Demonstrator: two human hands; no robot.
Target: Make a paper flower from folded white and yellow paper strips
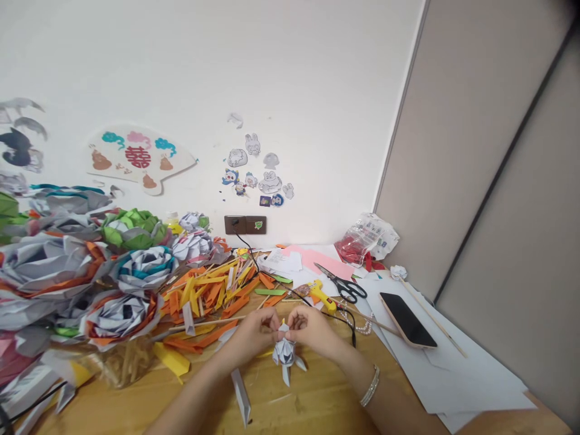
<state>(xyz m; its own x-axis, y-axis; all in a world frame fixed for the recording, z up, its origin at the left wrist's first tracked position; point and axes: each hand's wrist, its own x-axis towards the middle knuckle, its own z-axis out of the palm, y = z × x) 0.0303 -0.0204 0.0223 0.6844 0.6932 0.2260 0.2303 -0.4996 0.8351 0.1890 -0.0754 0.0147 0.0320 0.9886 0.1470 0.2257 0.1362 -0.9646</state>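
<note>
A small white folded-paper flower (284,352) is between my two hands, low over the wooden table (312,393), with pointed petals spreading toward me. My left hand (263,326) pinches its far part from the left, fingers curled. From the right, my right hand (306,329) pinches the same part, thumb close to the other thumb. A small yellow tip shows just above the fingertips. One folded white paper strip (241,397) lies on the table near my left forearm.
Large paper flowers (136,266) crowd the left side. Orange and yellow folded strips (203,293) lie behind my left hand. Beyond my right hand are a yellow glue gun (322,296) with its cable and black scissors (347,287). A phone (408,320) rests on white sheets (457,386).
</note>
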